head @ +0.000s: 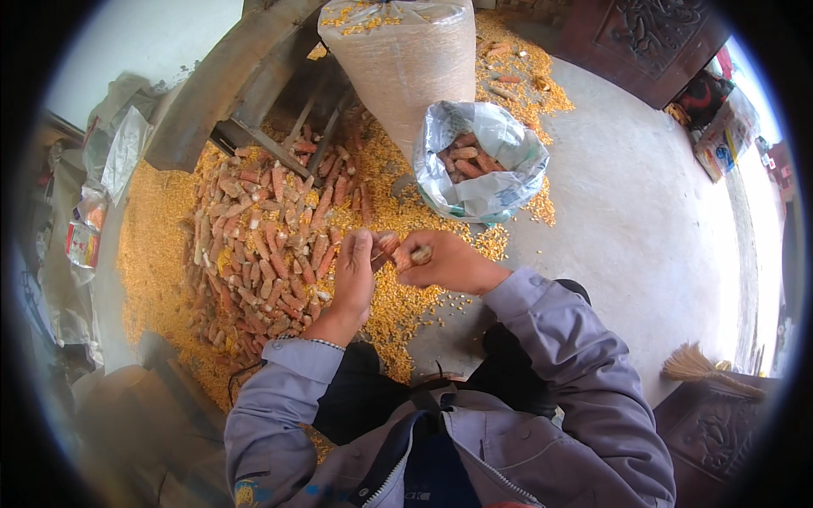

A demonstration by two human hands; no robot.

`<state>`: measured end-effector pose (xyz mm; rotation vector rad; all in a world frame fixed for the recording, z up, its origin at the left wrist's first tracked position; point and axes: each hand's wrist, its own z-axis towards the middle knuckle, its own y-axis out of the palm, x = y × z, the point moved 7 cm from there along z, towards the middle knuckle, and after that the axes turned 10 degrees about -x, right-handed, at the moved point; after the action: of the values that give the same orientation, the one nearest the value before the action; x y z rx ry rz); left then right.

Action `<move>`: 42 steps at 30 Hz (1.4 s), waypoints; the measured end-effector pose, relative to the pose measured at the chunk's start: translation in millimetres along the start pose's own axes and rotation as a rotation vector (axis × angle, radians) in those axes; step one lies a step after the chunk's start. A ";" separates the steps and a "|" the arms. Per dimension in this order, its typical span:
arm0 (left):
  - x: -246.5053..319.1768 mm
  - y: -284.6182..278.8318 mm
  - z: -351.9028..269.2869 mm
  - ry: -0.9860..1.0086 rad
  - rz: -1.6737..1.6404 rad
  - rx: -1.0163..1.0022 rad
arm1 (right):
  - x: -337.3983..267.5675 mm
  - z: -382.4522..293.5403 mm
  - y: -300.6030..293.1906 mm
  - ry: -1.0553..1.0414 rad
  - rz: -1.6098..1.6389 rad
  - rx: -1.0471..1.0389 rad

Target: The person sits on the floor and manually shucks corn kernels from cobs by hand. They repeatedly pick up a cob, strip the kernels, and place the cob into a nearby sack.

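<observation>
Over the heap, my left hand [356, 273] grips a reddish corn cob piece [386, 242] between thumb and fingers. My right hand [448, 261] is closed on another reddish corn cob [403, 259], whose pale end pokes out by the fingers. The two pieces meet or nearly meet between the hands; whether they are one cob cannot be told. Below and left lies a pile of stripped corn cobs [267, 254] among loose yellow kernels [387, 305]. A white plastic bag [483, 213] with several cobs inside stands open beyond my right hand.
A tall full woven sack [419, 70] stands behind the bag. A metal machine chute [209, 108] with a frame rises at the upper left. Plastic bags lie along the left wall. At the right are a straw broom [689, 365] and carved dark panels [641, 44].
</observation>
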<state>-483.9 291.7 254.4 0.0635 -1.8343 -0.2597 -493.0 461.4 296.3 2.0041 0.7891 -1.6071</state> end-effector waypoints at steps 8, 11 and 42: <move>-0.8 -17.8 3.4 -0.078 0.000 0.097 | -22.3 1.1 -153.4 -0.242 -0.800 0.673; -2.3 -20.9 3.7 -0.100 0.013 0.127 | -4.5 -14.9 -202.0 -0.107 -0.789 0.955; -436.7 -384.3 -425.3 -1.242 0.537 0.985 | 186.6 -131.5 -250.8 0.879 -0.189 0.311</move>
<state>9.1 -66.1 -130.6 0.0972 -2.9148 1.2684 -539.3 761.1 144.7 2.9875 1.0897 -0.9088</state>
